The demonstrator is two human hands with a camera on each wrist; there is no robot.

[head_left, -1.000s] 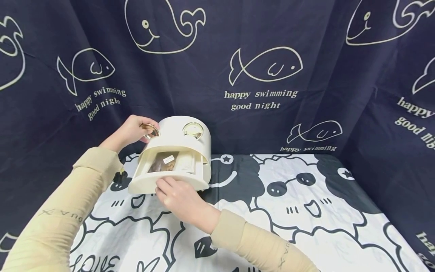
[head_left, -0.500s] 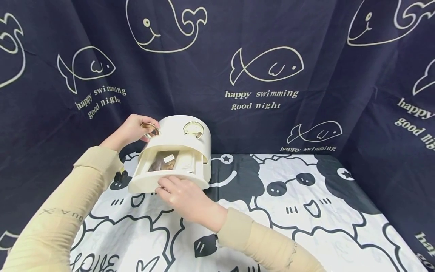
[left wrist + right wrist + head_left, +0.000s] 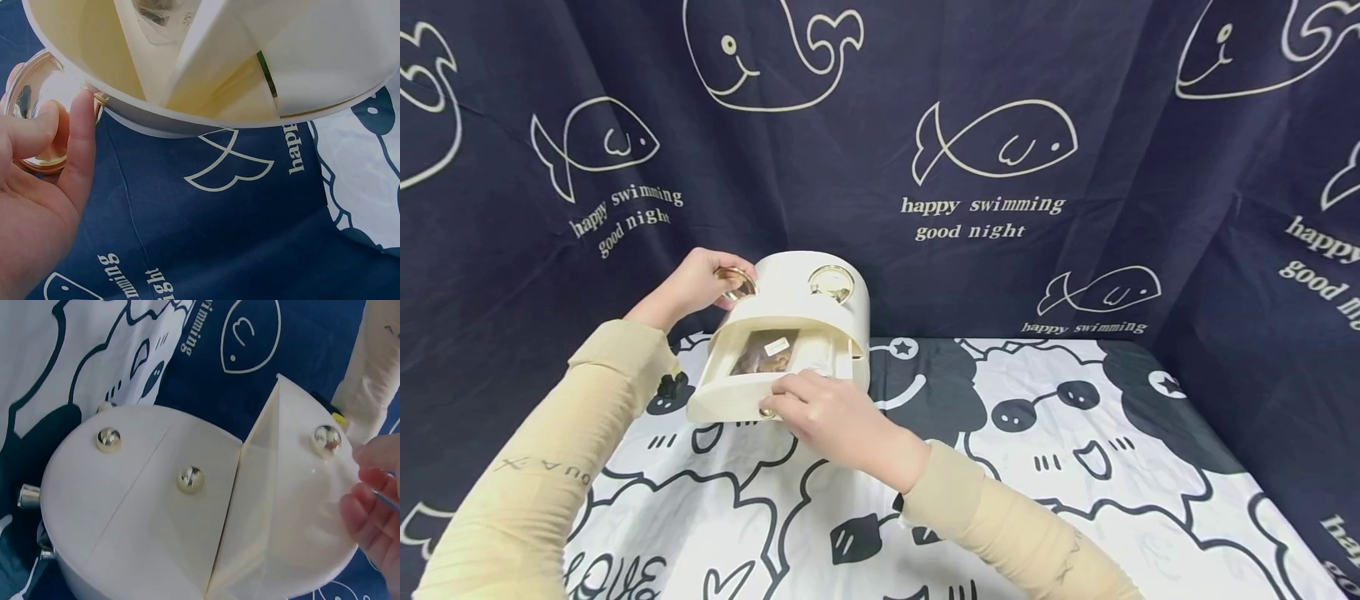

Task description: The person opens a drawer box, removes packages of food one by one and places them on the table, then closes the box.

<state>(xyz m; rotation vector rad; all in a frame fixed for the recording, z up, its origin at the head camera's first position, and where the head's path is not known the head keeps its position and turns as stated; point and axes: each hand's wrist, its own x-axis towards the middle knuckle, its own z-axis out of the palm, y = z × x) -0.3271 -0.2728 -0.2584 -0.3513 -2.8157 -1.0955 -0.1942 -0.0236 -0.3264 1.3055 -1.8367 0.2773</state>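
Observation:
A cream-white rounded drawer box (image 3: 790,312) stands at the back left, one drawer (image 3: 718,402) pulled out at its front. Inside the drawer lie a dark packet (image 3: 763,354) with a white label and some clear plastic. My left hand (image 3: 696,285) grips a shiny gold round piece (image 3: 44,94) at the box's left side, thumb and fingers about it. At the drawer's front, my right hand (image 3: 835,417) has its fingers loosely bent. A round gold knob (image 3: 326,441) shows beside the fingertips, which stand apart from it; whether they touch the drawer front I cannot tell.
A second gold round piece (image 3: 831,285) sits on the box's right. Two more knobs, one of them this gold knob (image 3: 190,480), show on its lower front. A dark blue curtain (image 3: 992,275) hangs close behind; the cloth (image 3: 1075,533) has cartoon sheep.
My right hand has slid to the right along the drawer front and come off the knob, which is now uncovered. The left hand keeps its grip; the drawer stays pulled out.

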